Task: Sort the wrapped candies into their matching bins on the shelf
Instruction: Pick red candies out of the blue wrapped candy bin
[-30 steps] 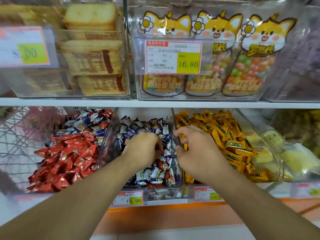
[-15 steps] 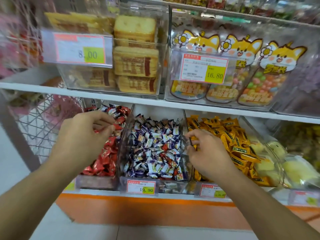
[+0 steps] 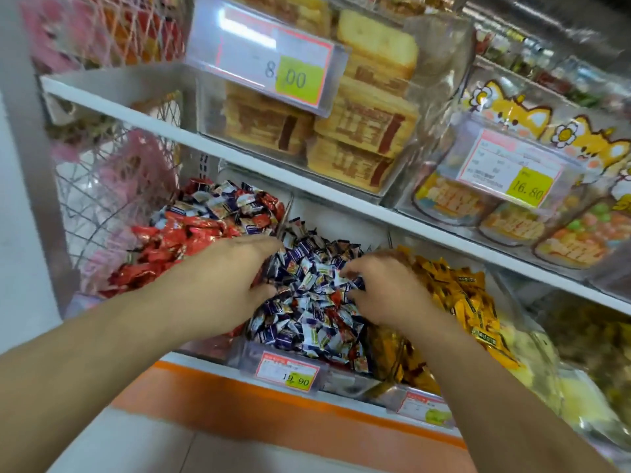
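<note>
Three clear bins sit side by side on the lower shelf. The left bin holds red candies (image 3: 160, 247), with blue-white ones piled at its back (image 3: 218, 203). The middle bin (image 3: 341, 378) holds blue-white candies (image 3: 307, 322) with a few red candies (image 3: 336, 297) mixed in. The right bin holds yellow candies (image 3: 457, 295). My left hand (image 3: 232, 278) reaches into the middle bin's left side, its fingertips buried in the pile. My right hand (image 3: 386, 288) is at that bin's right side, with finger and thumb curled around blue-white candies.
The upper shelf (image 3: 239, 148) carries a clear box of packaged cakes (image 3: 362, 124) with an 8.00 tag, and fox-printed candy bags (image 3: 512, 206). A wire rack (image 3: 112, 186) stands left. Pale wrapped sweets (image 3: 546, 370) fill the bin at far right. Price tags line the orange shelf edge.
My left hand has moved from the red candy bin back into the middle bin. My right hand shifted from the divider by the yellow bin into the blue-white pile. The view has tilted left.
</note>
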`<act>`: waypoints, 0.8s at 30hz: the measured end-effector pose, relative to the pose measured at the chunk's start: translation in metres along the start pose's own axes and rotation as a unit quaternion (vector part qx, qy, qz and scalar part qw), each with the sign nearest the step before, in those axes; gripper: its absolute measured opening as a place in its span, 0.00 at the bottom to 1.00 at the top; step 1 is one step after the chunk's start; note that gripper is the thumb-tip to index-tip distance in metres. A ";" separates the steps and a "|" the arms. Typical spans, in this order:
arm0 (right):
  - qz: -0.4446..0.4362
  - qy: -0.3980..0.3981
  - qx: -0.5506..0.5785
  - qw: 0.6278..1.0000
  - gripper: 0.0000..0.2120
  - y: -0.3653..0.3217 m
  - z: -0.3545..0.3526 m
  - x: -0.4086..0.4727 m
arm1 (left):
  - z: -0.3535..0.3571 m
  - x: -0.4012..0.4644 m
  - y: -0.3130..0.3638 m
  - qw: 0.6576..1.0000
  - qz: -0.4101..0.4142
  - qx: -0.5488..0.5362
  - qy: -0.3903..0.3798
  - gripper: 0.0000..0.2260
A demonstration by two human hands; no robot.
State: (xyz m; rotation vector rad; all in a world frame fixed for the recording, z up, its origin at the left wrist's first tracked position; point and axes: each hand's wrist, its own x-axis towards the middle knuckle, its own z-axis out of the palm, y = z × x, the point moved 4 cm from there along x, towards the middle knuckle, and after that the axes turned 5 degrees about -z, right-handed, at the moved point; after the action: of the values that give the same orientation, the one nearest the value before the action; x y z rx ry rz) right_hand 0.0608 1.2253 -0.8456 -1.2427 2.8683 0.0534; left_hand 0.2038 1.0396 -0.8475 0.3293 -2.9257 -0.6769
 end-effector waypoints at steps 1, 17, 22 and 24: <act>0.002 -0.034 -0.018 0.999 0.16 -0.001 0.004 0.009 | -0.001 0.001 -0.001 1.000 0.001 -0.003 -0.001 0.31; 0.020 -0.081 -0.093 0.992 0.08 0.002 0.017 0.040 | 0.004 0.002 -0.004 1.000 0.009 -0.021 0.018 0.28; 0.023 -0.081 -0.091 0.992 0.08 0.002 0.014 0.037 | 0.003 -0.001 0.001 1.000 0.010 -0.019 0.023 0.28; 0.024 -0.086 -0.100 0.991 0.07 0.000 0.016 0.038 | 0.003 -0.001 0.001 0.999 0.008 -0.018 0.025 0.27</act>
State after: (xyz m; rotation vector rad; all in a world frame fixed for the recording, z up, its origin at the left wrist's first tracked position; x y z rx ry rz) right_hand 0.0345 1.1978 -0.8621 -1.1317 2.7970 0.4366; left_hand 0.2042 1.0424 -0.8500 0.3134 -2.8622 -0.7084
